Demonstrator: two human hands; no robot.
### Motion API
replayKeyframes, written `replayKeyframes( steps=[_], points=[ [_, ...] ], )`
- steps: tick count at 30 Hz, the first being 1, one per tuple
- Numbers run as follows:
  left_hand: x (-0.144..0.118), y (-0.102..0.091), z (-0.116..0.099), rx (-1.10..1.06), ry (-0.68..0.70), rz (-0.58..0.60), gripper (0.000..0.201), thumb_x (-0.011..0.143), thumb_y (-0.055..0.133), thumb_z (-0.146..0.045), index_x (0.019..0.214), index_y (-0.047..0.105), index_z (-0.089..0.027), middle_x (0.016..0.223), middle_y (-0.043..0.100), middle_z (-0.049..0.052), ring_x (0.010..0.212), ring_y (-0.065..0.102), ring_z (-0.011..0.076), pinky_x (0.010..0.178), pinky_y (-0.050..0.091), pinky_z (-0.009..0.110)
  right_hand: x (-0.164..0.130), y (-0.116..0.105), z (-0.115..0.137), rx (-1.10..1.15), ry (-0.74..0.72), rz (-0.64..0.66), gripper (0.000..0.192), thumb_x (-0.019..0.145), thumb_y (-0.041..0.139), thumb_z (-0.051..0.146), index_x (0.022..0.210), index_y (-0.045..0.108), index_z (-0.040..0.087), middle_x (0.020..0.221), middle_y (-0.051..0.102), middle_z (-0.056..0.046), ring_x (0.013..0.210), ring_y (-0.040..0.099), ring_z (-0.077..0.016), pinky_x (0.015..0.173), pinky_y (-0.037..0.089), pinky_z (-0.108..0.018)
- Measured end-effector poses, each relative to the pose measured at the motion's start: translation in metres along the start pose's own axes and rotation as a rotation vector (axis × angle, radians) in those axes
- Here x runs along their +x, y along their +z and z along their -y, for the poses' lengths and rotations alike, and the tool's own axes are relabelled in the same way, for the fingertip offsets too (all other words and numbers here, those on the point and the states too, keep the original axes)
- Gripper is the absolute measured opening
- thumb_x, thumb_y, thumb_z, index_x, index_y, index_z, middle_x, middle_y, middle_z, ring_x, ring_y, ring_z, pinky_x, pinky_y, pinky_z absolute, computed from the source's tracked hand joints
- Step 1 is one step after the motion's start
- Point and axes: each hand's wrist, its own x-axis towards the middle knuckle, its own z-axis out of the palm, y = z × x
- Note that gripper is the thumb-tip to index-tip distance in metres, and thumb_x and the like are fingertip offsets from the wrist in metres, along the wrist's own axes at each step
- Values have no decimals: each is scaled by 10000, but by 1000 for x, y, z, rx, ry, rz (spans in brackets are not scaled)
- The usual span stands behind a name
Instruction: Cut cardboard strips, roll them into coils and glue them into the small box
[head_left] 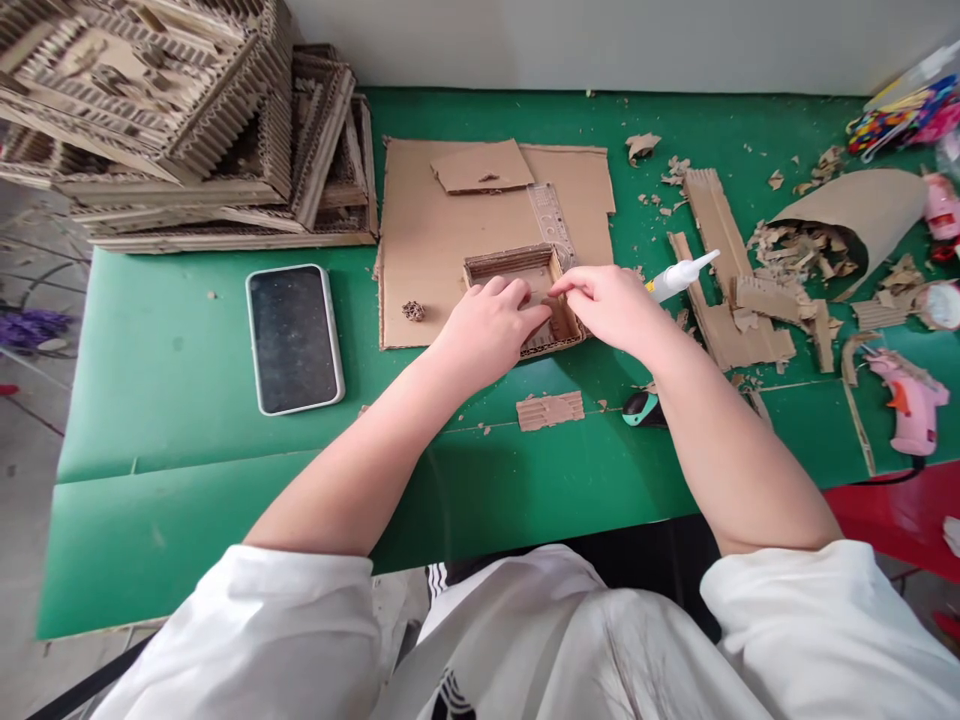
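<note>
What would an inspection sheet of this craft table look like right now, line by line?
Surface: green table, littered with cardboard crumbs.
Job's things: small cardboard tray on a flat cardboard sheet; white glue bottle.
Clutter: phone lying face up; stacked corrugated models; cardboard strips; rolled cardboard cone full of scraps; pink glue gun; coloured items at the far corner.
Hands: left hand rests on the tray; right hand grips the glue bottle and touches the tray.
Cables: dark cord from the glue gun.
Surroundings: pale wall behind; red surface to the right.
</note>
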Motion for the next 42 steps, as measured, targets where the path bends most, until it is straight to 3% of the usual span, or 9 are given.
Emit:
replayKeyframes(
  steps=[3, 8, 18, 42],
  points=[
    [0, 1, 1, -6, 7, -14, 365, 884, 409, -128, 1185, 583, -237, 1125, 562, 113, 989, 496, 267, 775, 409, 373, -4, -3, 1, -32, -5, -29, 376, 829, 371, 181, 1003, 702, 226, 882, 718, -19, 767, 585, -157, 665, 376, -278],
    [1, 2, 1, 4, 11, -33, 401, 874, 376, -97, 1240, 525, -163, 1119, 570, 132, 970, 500, 272, 771, 417, 380, -14, -8, 3, -169, -24, 112, 341, 793, 393, 162, 840, 721, 239, 781, 713, 3, 639, 546, -142, 579, 333, -278],
    [1, 2, -2, 31, -12, -14, 395, 887, 378, -123, 1238, 545, -195, 1137, 555, 133, 1016, 496, 291, 772, 411, 388, -23, -5, 5, -229, -46, 129, 360, 816, 375, 194, 897, 720, 257, 798, 726, 1, 608, 538, -143, 523, 295, -269],
    [1, 4, 0, 11, -3, -45, 370, 886, 375, -125, 1193, 571, -190, 1122, 556, 138, 1003, 482, 277, 759, 395, 374, -16, -1, 4, -278, -46, 72, 361, 843, 382, 191, 1008, 695, 264, 872, 732, -28, 707, 600, -182, 568, 317, -277]
  ],
)
